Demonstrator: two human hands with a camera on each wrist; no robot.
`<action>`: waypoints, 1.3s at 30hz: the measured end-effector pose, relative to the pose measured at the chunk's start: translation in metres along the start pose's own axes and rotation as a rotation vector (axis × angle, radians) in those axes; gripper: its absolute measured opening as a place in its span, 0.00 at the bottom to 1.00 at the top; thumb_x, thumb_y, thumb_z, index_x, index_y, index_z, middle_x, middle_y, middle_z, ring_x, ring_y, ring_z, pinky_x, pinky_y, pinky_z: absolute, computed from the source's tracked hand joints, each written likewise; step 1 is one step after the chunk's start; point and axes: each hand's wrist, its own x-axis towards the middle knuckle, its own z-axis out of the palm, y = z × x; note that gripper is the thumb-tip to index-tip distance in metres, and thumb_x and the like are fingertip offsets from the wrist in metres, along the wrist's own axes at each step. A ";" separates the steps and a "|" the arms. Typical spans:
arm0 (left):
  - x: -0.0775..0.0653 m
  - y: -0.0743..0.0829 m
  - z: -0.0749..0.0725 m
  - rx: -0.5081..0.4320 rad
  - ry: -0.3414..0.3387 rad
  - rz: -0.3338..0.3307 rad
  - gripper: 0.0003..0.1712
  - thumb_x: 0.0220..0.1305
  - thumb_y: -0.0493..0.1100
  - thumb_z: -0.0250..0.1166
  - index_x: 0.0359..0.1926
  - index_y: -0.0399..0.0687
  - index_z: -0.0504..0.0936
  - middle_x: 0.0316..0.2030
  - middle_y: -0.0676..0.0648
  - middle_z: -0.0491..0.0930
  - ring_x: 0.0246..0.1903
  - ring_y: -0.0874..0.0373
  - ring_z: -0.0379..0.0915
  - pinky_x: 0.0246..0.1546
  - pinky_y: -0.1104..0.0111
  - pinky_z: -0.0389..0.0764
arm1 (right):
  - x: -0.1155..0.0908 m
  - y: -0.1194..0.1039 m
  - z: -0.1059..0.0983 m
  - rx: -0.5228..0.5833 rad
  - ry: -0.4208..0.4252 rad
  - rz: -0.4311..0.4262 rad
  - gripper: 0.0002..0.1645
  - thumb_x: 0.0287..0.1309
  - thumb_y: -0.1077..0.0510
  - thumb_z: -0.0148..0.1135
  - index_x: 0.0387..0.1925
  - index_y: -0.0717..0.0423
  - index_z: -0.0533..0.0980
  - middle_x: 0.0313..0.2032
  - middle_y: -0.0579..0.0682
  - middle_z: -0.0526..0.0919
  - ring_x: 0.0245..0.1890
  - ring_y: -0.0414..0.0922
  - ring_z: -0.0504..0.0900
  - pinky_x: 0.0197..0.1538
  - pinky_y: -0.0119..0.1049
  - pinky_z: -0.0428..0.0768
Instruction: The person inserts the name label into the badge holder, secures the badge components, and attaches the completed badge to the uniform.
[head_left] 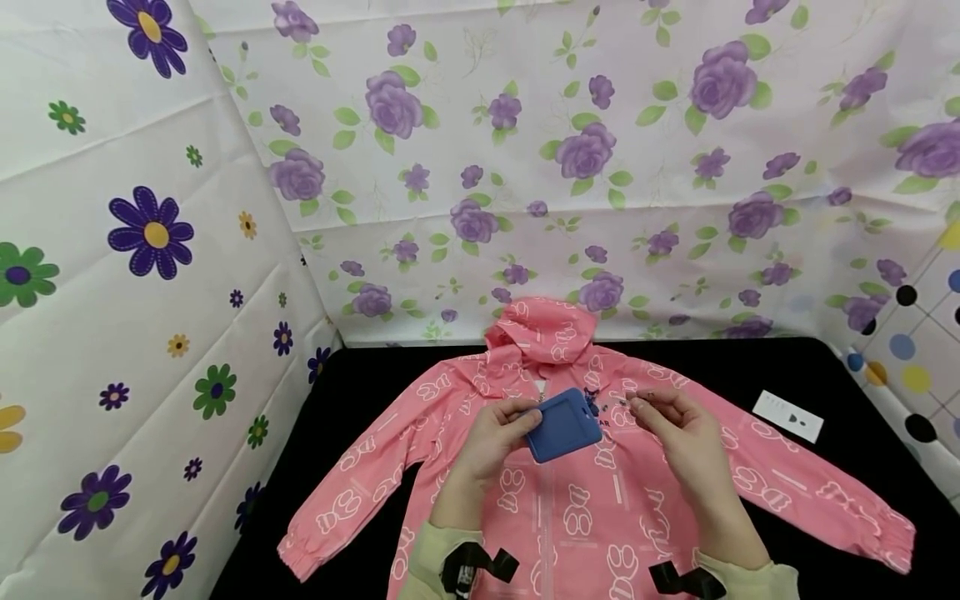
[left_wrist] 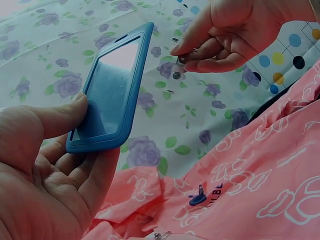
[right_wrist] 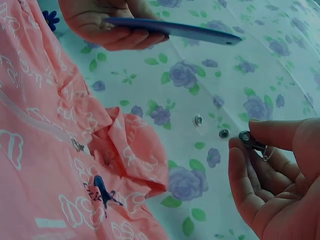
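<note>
My left hand (head_left: 486,442) pinches a blue badge holder (head_left: 562,427) by one edge, thumb on its front and fingers behind. A clear window fills the holder's frame, and a slot shows at its far end. To the right, my right hand (head_left: 681,429) pinches a small metal badge clip (right_wrist: 256,144) between thumb and fingers. A clear strap with metal snap studs (right_wrist: 224,133) sticks out from the clip towards the holder, apart from it. Below both hands lies a pink hooded jacket (head_left: 555,508) with white line drawings, spread flat, its zip closed in front.
The jacket lies on a black tabletop (head_left: 352,392). A white card (head_left: 787,415) with small dark marks rests beyond the jacket's right sleeve. Flower-print cloth walls (head_left: 480,167) stand behind and at the left, and a dotted cloth (head_left: 918,358) at the right.
</note>
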 end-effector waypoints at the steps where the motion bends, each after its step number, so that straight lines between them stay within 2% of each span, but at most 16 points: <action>1: 0.000 0.000 0.000 0.003 -0.001 0.001 0.16 0.74 0.33 0.66 0.57 0.24 0.81 0.37 0.49 0.88 0.35 0.60 0.87 0.42 0.67 0.88 | 0.000 0.001 -0.002 -0.031 0.006 0.010 0.22 0.74 0.56 0.69 0.58 0.70 0.80 0.48 0.50 0.90 0.48 0.38 0.89 0.52 0.28 0.86; 6: 0.000 0.001 -0.001 0.019 -0.013 0.013 0.17 0.75 0.33 0.66 0.57 0.23 0.81 0.37 0.48 0.88 0.35 0.60 0.87 0.42 0.67 0.88 | 0.001 0.004 -0.009 -0.137 0.032 0.062 0.25 0.73 0.50 0.70 0.60 0.64 0.82 0.52 0.57 0.88 0.46 0.37 0.89 0.50 0.26 0.85; 10: 0.001 0.001 -0.003 0.019 -0.015 0.013 0.17 0.75 0.34 0.66 0.57 0.23 0.81 0.37 0.47 0.88 0.35 0.60 0.87 0.42 0.66 0.88 | 0.005 0.008 -0.012 -0.130 0.016 0.078 0.26 0.74 0.53 0.70 0.64 0.65 0.80 0.54 0.61 0.86 0.45 0.34 0.89 0.50 0.27 0.86; 14: 0.001 0.002 -0.004 0.014 -0.009 0.004 0.17 0.75 0.34 0.66 0.57 0.22 0.81 0.37 0.47 0.88 0.36 0.60 0.87 0.43 0.66 0.89 | 0.009 0.016 -0.015 -0.130 -0.049 0.118 0.30 0.73 0.53 0.71 0.67 0.65 0.77 0.54 0.61 0.87 0.46 0.35 0.89 0.51 0.31 0.87; 18: 0.001 0.003 -0.004 0.012 -0.002 -0.001 0.18 0.75 0.34 0.66 0.58 0.23 0.81 0.38 0.47 0.88 0.36 0.60 0.87 0.44 0.66 0.89 | 0.016 0.032 -0.018 -0.230 -0.132 0.148 0.32 0.71 0.49 0.73 0.67 0.63 0.77 0.52 0.58 0.89 0.45 0.38 0.90 0.50 0.31 0.87; 25: -0.001 0.004 -0.005 0.037 0.010 -0.010 0.18 0.76 0.35 0.66 0.58 0.24 0.81 0.40 0.45 0.89 0.37 0.59 0.87 0.44 0.66 0.89 | 0.032 0.062 -0.021 -0.413 -0.195 0.113 0.27 0.67 0.48 0.76 0.57 0.62 0.83 0.44 0.53 0.92 0.45 0.38 0.87 0.48 0.24 0.79; 33: -0.002 0.002 -0.007 0.035 0.029 -0.034 0.18 0.75 0.36 0.67 0.57 0.25 0.81 0.39 0.47 0.88 0.36 0.59 0.87 0.44 0.66 0.88 | 0.036 0.076 -0.021 -0.509 -0.242 0.091 0.28 0.64 0.49 0.78 0.56 0.64 0.83 0.41 0.53 0.92 0.46 0.48 0.89 0.46 0.32 0.80; 39: -0.001 0.003 -0.006 0.028 0.026 -0.020 0.17 0.75 0.35 0.67 0.57 0.25 0.81 0.38 0.48 0.88 0.35 0.59 0.87 0.43 0.66 0.88 | 0.040 0.080 -0.020 -0.563 -0.242 0.078 0.29 0.64 0.49 0.78 0.58 0.65 0.83 0.42 0.55 0.92 0.47 0.51 0.90 0.48 0.38 0.82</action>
